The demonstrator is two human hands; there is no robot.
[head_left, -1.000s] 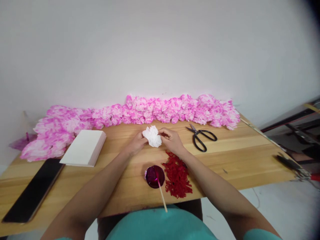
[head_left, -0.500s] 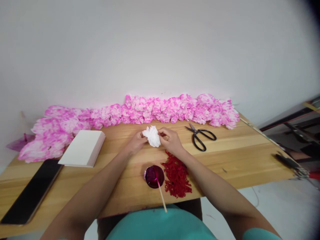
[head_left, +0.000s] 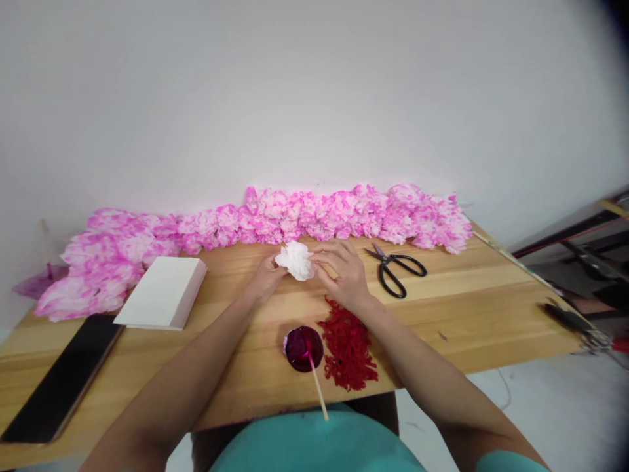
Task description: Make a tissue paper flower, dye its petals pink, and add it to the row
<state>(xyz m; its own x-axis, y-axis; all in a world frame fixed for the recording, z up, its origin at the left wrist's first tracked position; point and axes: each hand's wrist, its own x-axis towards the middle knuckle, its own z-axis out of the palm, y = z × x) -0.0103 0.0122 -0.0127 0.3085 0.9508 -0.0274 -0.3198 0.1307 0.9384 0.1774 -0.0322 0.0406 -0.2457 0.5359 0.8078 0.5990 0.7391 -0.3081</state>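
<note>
Paper flower (head_left: pixel 295 261), white and ruffled

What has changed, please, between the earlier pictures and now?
The white ruffled piece has shifted slightly forward and left, still in the left hand. The right hand has opened wider at the piece's edge. The scissors, red strands and purple cup look unmoved.

Craft workspace | wooden table (head_left: pixel 472 308) | scissors (head_left: pixel 384 259) | pink-white paper flowers (head_left: pixel 334 213) | red strands (head_left: pixel 348 354)
</note>
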